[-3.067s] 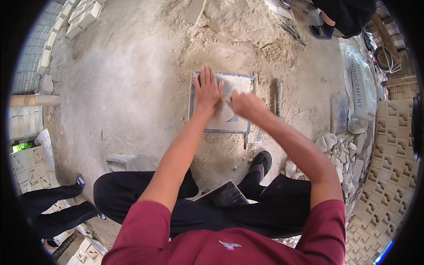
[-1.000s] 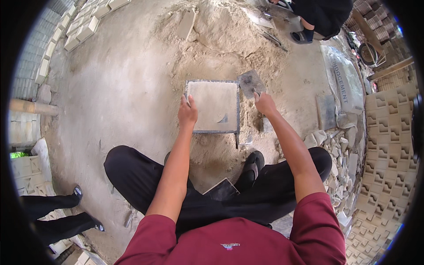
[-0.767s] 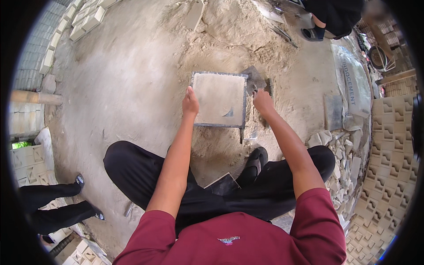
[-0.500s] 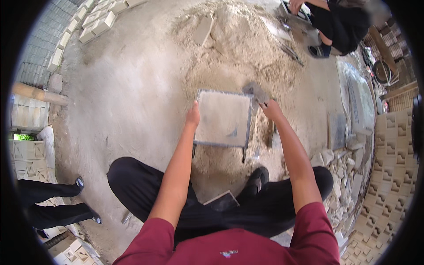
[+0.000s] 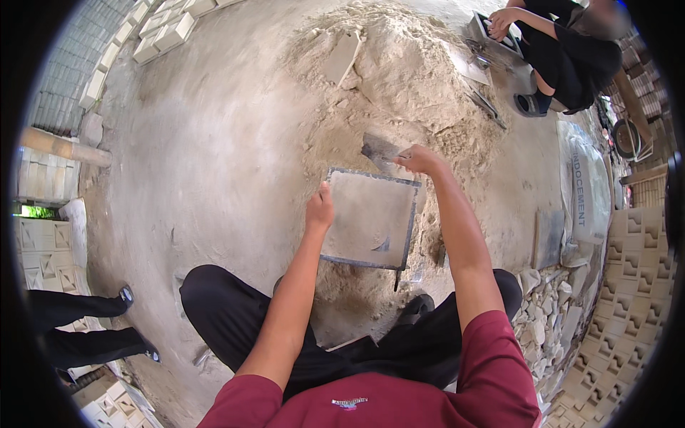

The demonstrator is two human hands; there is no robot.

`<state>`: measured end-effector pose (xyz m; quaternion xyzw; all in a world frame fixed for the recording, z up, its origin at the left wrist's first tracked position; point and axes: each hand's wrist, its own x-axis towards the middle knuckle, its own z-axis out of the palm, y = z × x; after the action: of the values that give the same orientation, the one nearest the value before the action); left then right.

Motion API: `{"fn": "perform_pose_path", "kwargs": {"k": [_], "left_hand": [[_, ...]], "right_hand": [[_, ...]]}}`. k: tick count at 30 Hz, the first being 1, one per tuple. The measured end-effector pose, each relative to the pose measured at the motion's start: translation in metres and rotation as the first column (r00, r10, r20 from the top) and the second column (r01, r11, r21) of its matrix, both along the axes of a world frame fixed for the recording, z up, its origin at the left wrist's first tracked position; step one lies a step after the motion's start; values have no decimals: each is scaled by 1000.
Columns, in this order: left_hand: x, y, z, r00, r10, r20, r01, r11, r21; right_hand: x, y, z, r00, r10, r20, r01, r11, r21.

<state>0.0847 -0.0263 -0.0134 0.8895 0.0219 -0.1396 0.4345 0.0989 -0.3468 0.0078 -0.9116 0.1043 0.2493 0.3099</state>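
Note:
A square dark metal mould [image 5: 412,232] sits in front of me, filled to its rim with pale sandy mix [image 5: 364,217]. A small dark patch shows on the fill near its lower right. My left hand [image 5: 319,208] grips the mould's left side, thumb along the rim. My right hand [image 5: 424,160] holds a trowel [image 5: 379,151] by its handle. The trowel's grey blade points left, just beyond the mould's far edge and over loose sand. A short dark handle [image 5: 397,279] sticks out from the mould's near right corner.
A sand heap [image 5: 399,78] with a pale slab [image 5: 343,58] rises beyond. Far right, a co-worker [image 5: 564,50] crouches over another mould [image 5: 492,32]. Rubble [image 5: 535,314], a cement bag [image 5: 586,185] and stacked patterned blocks [image 5: 617,307] line the right. Another person's legs [image 5: 85,321] stand left.
The trowel has moved left, from beside the mould's far right corner to beyond its far edge. My left hand stays on the mould's side. The whole view has shifted slightly.

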Motion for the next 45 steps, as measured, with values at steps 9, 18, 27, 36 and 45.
{"fn": "perform_pose_path", "kwargs": {"k": [9, 18, 27, 36, 45], "left_hand": [[0, -3, -7, 997, 72, 0, -72, 997, -21], [9, 25, -72, 908, 120, -400, -374, 661, -651], [-17, 22, -55, 967, -35, -254, -89, 882, -463], [-45, 13, -6, 962, -213, 173, 224, 974, -45], [36, 51, -52, 988, 114, -100, -151, 682, -715]], "right_hand": [[-28, 13, 39, 957, -229, 179, 193, 962, 195], [-101, 71, 114, 975, -1, 222, -9, 999, 44], [-152, 84, 108, 847, -120, 519, 144, 990, -7], [-140, 19, 70, 742, -303, 598, 503, 842, -197], [-86, 124, 70, 808, -90, 582, 129, 991, -27]]}}
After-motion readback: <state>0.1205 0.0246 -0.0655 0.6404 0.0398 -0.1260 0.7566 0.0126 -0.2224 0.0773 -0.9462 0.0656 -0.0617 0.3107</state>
